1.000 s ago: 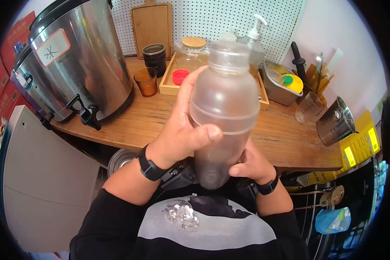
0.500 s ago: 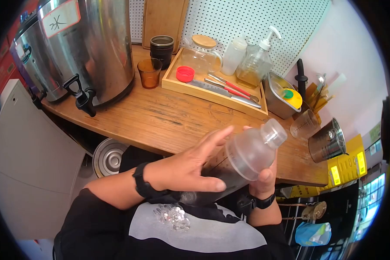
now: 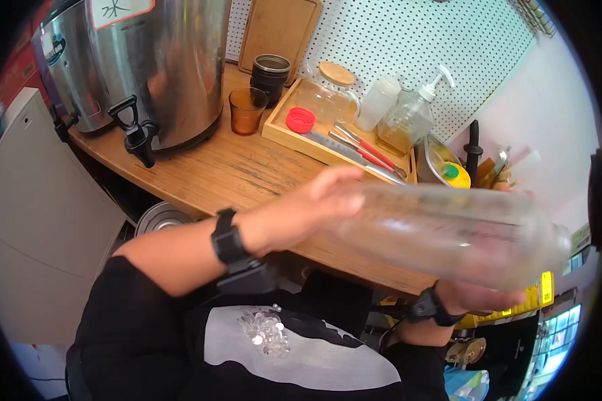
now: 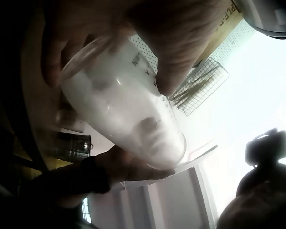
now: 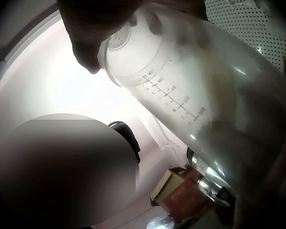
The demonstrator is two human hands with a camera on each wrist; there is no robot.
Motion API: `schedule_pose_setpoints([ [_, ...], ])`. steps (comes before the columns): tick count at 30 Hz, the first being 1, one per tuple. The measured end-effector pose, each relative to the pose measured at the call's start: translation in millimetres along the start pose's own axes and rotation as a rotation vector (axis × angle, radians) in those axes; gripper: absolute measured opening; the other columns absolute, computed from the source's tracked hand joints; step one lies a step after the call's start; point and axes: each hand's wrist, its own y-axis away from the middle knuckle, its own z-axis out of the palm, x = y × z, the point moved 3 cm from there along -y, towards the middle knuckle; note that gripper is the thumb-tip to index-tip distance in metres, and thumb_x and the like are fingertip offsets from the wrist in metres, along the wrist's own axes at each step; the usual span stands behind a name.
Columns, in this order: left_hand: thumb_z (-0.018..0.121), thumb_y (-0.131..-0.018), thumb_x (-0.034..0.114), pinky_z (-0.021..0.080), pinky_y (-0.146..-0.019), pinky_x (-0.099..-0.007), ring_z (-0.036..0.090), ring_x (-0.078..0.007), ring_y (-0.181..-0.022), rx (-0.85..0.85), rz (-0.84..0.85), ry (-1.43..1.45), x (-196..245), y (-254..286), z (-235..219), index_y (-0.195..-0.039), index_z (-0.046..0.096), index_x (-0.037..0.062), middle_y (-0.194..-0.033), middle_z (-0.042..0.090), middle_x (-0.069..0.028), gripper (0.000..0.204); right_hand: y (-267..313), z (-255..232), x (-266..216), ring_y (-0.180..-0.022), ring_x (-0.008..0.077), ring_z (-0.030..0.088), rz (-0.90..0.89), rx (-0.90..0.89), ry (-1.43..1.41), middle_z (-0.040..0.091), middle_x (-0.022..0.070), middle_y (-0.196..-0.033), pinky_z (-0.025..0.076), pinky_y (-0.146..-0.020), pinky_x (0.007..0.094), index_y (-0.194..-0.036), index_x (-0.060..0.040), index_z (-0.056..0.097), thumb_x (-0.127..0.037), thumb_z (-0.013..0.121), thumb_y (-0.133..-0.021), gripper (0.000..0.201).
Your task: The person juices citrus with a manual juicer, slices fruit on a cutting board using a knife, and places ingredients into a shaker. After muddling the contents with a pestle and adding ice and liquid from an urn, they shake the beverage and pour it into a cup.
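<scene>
A translucent plastic shaker (image 3: 415, 227), blurred by motion, lies nearly level in the air over the table's front right edge. My left hand (image 3: 301, 210) grips its left end, fingers and thumb round opposite sides in the left wrist view. Round the right end, close to the narrow cap, my right hand (image 3: 481, 295) holds it from below. Printed measuring marks run along the clear wall of the shaker (image 5: 181, 90) in the right wrist view, where the right fingers curl over its end.
On the wooden table (image 3: 201, 167) a wooden tray (image 3: 281, 136) bears a red cap (image 3: 301, 120), knives, a glass teapot and a pump bottle (image 3: 408, 120). An amber glass (image 3: 246, 113) and large steel urns (image 3: 167, 73) stand left. A metal container with a yellow bottle (image 3: 456, 175) sits behind the shaker.
The shaker has gone from upright, through a tilt, to nearly level with its cap toward the right. My right hand has moved right, and the head view has turned.
</scene>
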Motion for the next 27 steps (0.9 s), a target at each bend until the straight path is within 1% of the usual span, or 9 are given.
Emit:
schedule_pose_setpoints([
  [4,0.068,-0.087,0.045,0.046,-0.093,-0.0346,0.050,-0.0221,-0.120,-0.009,0.202,-0.018,58.7,-59.9,31.3,-0.144,0.026,-0.0027,-0.133,0.047,-0.0175,0.085,-31.9,3.7,-5.1,-0.129,0.0427,0.042,-0.194,0.102,0.067,0.041,0.0288,-0.139,0.037,-0.107,0.0557,-0.144,0.0002,0.030,-0.079,0.055,-0.074,0.109],
  [7,0.065,-0.089,0.042,0.046,-0.091,-0.0337,0.054,-0.0191,-0.113,-0.134,0.308,-0.064,84.7,-88.6,50.9,-0.138,0.036,0.0007,-0.126,0.052,-0.0120,0.070,-44.1,-31.2,-18.6,-0.128,0.0430,0.042,-0.324,0.127,0.127,0.042,0.0274,-0.139,0.036,-0.106,0.0581,-0.142,-0.0008,0.034,-0.079,0.054,-0.074,0.106],
  [9,0.071,-0.084,0.043,0.047,-0.083,-0.0298,0.058,-0.0169,-0.105,-0.163,0.372,-0.097,93.3,-105.9,54.2,-0.129,0.042,-0.0022,-0.113,0.062,-0.0116,0.071,-48.0,-32.7,-16.7,-0.128,0.0432,0.042,-0.401,0.141,0.162,0.043,0.0266,-0.138,0.035,-0.106,0.0597,-0.141,-0.0015,0.036,-0.079,0.054,-0.074,0.105],
  [16,0.072,-0.084,0.039,0.048,-0.078,-0.0264,0.061,-0.0143,-0.094,-0.087,0.325,-0.124,96.6,-132.9,17.8,-0.120,0.050,-0.0010,-0.104,0.066,-0.0087,0.058,-55.8,-13.9,12.7,-0.127,0.0438,0.042,-0.596,0.192,0.286,0.046,0.0235,-0.136,0.032,-0.106,0.0653,-0.136,-0.0040,0.045,-0.080,0.053,-0.074,0.099],
  [17,0.072,-0.084,0.039,0.048,-0.077,-0.0267,0.061,-0.0140,-0.092,-0.046,0.362,-0.131,99.2,-133.2,15.7,-0.118,0.051,-0.0008,-0.101,0.066,-0.0081,0.056,-67.4,-43.4,6.2,-0.126,0.0439,0.042,-0.630,0.202,0.304,0.046,0.0231,-0.136,0.031,-0.106,0.0661,-0.136,-0.0043,0.046,-0.080,0.053,-0.074,0.098],
  [22,0.071,-0.085,0.039,0.049,-0.073,-0.0271,0.061,-0.0139,-0.086,-0.001,0.450,-0.198,101.5,-132.2,15.7,-0.110,0.055,-0.0017,-0.090,0.066,-0.0065,0.051,-64.0,-40.9,7.9,-0.126,0.0441,0.042,-0.674,0.195,0.332,0.047,0.0225,-0.135,0.030,-0.106,0.0675,-0.134,-0.0049,0.048,-0.079,0.053,-0.074,0.096],
  [24,0.066,-0.088,0.044,0.048,-0.071,-0.0270,0.061,-0.0145,-0.082,0.011,0.640,-0.398,105.7,-134.8,10.4,-0.102,0.059,-0.0023,-0.085,0.065,-0.0074,0.049,-77.8,-79.2,6.4,-0.126,0.0442,0.042,-0.664,0.186,0.330,0.047,0.0224,-0.135,0.030,-0.106,0.0679,-0.134,-0.0050,0.048,-0.079,0.053,-0.074,0.095],
  [25,0.066,-0.088,0.044,0.048,-0.071,-0.0270,0.061,-0.0145,-0.082,0.016,0.631,-0.391,103.8,-138.5,3.6,-0.102,0.059,-0.0023,-0.085,0.065,-0.0074,0.049,-84.2,-84.6,8.8,-0.126,0.0442,0.042,-0.655,0.182,0.333,0.047,0.0223,-0.135,0.030,-0.106,0.0681,-0.133,-0.0051,0.049,-0.079,0.053,-0.074,0.095],
  [27,0.058,-0.092,0.046,0.048,-0.068,-0.0278,0.061,-0.0164,-0.079,0.065,0.991,-0.559,105.9,-136.7,-6.6,-0.095,0.061,-0.0017,-0.080,0.064,-0.0080,0.048,-85.2,-90.1,19.4,-0.126,0.0443,0.042,-0.630,0.170,0.335,0.047,0.0222,-0.135,0.029,-0.106,0.0685,-0.133,-0.0053,0.049,-0.078,0.053,-0.074,0.094],
])
